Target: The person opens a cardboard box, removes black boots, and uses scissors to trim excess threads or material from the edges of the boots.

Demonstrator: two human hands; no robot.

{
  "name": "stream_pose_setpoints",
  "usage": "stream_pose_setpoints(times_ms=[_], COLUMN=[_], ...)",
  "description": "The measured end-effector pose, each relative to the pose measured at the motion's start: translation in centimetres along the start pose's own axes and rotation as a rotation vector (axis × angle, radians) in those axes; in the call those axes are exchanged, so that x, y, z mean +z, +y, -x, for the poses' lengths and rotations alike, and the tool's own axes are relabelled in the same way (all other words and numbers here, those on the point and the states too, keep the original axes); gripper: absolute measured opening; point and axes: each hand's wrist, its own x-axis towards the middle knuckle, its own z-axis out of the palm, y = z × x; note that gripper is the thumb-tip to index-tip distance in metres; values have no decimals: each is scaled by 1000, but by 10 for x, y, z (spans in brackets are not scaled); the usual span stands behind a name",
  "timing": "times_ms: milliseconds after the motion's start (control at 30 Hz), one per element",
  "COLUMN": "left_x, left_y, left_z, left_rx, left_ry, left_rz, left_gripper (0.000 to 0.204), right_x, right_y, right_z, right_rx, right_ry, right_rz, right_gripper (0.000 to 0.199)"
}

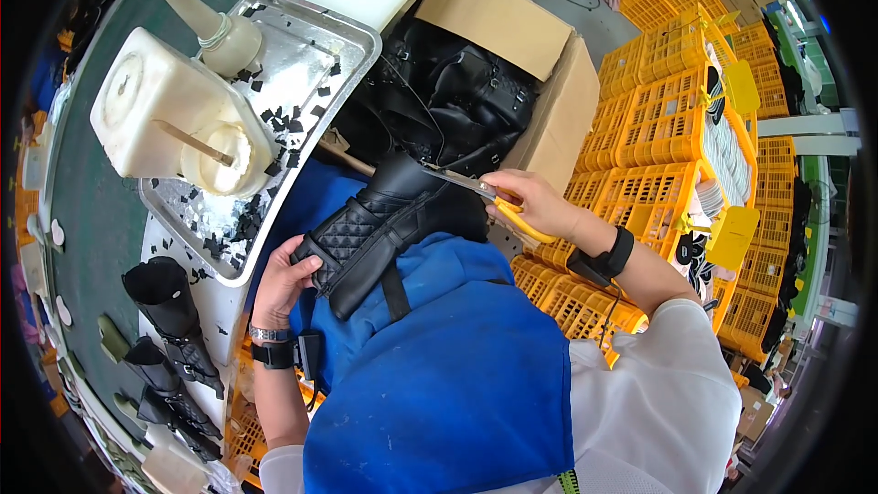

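Across my lap lies a black quilted boot upper [366,229] with straps. My left hand [283,276] is closed on its lower left end, thumb on top and the other fingers partly hidden beneath. In my right hand [541,206] is a pair of scissors [523,222] with yellow handles. The blades point left and touch or overlie the upper's far edge; I cannot tell whether they are cutting. Just beyond that edge stands a cardboard box [553,114] holding several black boot uppers [476,96].
To the left, a metal tray [357,64] holds black scraps, a white glue container [151,105] with a stick, and a nozzled bottle [229,44]. More boot uppers [174,311] stand on the green bench [78,238]. Stacked yellow crates [658,128] fill the right side.
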Motion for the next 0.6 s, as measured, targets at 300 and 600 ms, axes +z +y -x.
stream_pose_setpoints(times_ms=[300, 600], left_x=[0, 2], left_y=[2, 20], left_z=[-7, 47], left_rx=[-1, 235], left_ry=[-3, 110], left_rz=[2, 3], left_gripper=[33, 39], right_x=[7, -60], right_y=[11, 9], right_z=[5, -130], right_rx=[193, 132], right_ry=[152, 304], right_rz=[-236, 239], right_gripper=[25, 45])
